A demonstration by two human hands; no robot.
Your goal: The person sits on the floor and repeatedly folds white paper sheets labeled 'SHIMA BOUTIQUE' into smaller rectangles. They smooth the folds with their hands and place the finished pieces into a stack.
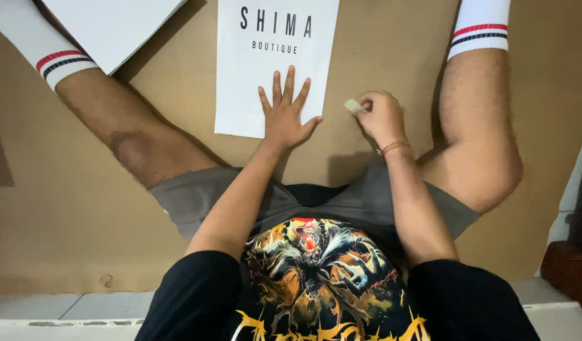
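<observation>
1. The left hand (286, 117) lies flat and fully open, fingers spread, with the palm down on the near right corner of a white paper sheet (247, 82). It grips nothing; it only presses on the smooth paper.
2. The white paper sheet is a rectangle with clean straight edges and dark printed letters near its far end. It lies flat on the brown cardboard surface (64, 202), between the two legs of the person.
3. The right hand (380, 117) is curled almost closed. Its fingertips pinch a small pale piece (353, 105), light and roughly rectangular, just to the right of the sheet. What the piece is made of I cannot tell; it is too small.
4. The small pale piece is apart from the sheet, with a narrow band of cardboard between them.
5. On the right wrist there is a thin bracelet (394, 148).
6. A second white sheet (114, 25) lies at the far left, turned at an angle, and its near corner is close to the left leg.
7. The cardboard is matte and plain brown. At the near edge it meets pale floor tiles (70, 306).
8. The person wears white ribbed socks (479, 25) with red and dark stripes, grey shorts and a black shirt with a colourful print.
</observation>
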